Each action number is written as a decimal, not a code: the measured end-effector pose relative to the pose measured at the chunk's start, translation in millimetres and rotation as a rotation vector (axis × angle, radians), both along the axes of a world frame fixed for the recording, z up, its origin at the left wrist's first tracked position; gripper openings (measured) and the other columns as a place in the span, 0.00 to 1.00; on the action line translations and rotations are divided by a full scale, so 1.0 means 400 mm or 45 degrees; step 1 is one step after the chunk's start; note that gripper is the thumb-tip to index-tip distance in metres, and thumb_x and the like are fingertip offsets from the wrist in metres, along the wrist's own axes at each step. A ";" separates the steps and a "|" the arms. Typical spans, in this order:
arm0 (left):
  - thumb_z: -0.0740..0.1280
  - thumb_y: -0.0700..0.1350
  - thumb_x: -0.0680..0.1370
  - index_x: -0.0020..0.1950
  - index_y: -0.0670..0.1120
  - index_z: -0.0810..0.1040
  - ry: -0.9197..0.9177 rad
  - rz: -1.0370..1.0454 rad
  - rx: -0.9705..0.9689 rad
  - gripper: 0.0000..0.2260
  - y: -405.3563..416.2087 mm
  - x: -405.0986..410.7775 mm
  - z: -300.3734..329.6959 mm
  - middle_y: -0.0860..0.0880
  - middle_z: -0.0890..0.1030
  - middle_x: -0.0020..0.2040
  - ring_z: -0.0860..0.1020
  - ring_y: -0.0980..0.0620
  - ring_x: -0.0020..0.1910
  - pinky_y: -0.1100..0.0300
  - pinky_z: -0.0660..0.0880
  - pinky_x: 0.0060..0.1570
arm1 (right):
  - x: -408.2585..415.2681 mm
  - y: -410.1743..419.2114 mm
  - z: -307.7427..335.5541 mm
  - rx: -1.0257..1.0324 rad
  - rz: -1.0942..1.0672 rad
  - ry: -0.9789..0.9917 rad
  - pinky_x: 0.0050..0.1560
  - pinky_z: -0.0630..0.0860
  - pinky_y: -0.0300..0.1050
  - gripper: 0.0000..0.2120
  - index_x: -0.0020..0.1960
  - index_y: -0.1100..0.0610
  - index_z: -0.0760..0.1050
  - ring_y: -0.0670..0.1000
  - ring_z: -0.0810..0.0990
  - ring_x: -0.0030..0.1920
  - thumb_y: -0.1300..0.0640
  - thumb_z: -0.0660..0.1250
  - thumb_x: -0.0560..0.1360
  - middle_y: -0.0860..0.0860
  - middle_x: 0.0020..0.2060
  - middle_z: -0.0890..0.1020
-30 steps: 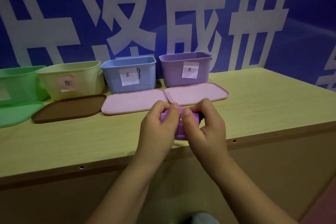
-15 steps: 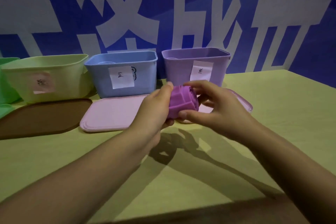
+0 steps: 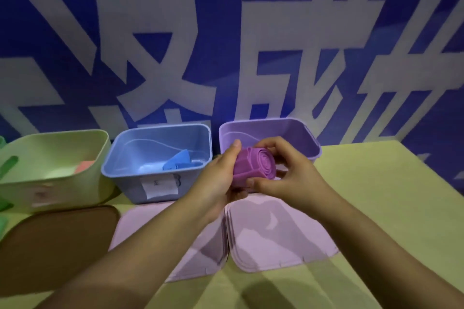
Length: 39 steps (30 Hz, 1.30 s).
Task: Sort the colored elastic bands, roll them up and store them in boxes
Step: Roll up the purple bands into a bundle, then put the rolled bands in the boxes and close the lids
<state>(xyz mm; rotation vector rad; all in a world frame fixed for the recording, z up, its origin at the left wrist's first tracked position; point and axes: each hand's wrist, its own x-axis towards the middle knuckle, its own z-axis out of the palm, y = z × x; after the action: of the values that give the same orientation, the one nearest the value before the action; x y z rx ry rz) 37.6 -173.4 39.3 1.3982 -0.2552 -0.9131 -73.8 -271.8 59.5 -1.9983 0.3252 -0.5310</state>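
Note:
A rolled purple elastic band (image 3: pixel 253 167) is held in the air between both hands, its spiral end facing me. My left hand (image 3: pixel 218 178) grips its left side with the thumb on top. My right hand (image 3: pixel 288 173) curls round its right side, thumb under the roll. The roll hangs over the near rim of the open purple box (image 3: pixel 308 140). The blue box (image 3: pixel 125 173) to its left holds a blue band (image 3: pixel 179 160). The yellow-green box (image 3: pixel 82 185) further left holds an orange-pink piece (image 3: pixel 84 165).
Two pink lids (image 3: pixel 283 241) lie side by side on the table in front of the blue and purple boxes, and a brown lid (image 3: pixel 55 238) lies in front of the yellow-green box. Green items (image 3: pixel 5 168) show at the left edge. A blue wall stands behind.
Both hands carried the purple roll forward and up, from above the table's near part to over the purple box's rim. My view moved closer, so I look down into the boxes.

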 end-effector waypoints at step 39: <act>0.69 0.54 0.74 0.64 0.50 0.70 -1.333 -0.272 0.593 0.21 -0.152 0.201 -0.072 0.54 0.67 0.63 0.69 0.55 0.61 0.63 0.68 0.56 | 0.333 -0.439 -0.180 -0.044 0.027 1.134 0.59 0.71 0.50 0.43 0.73 0.52 0.58 0.60 0.72 0.62 0.54 0.78 0.64 0.58 0.66 0.70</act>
<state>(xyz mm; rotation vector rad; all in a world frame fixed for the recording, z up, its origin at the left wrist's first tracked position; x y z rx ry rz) 117.8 -234.0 10.6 2.2357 -1.0404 -0.3240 59.3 -447.6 -12.6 -2.1684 0.8288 0.4103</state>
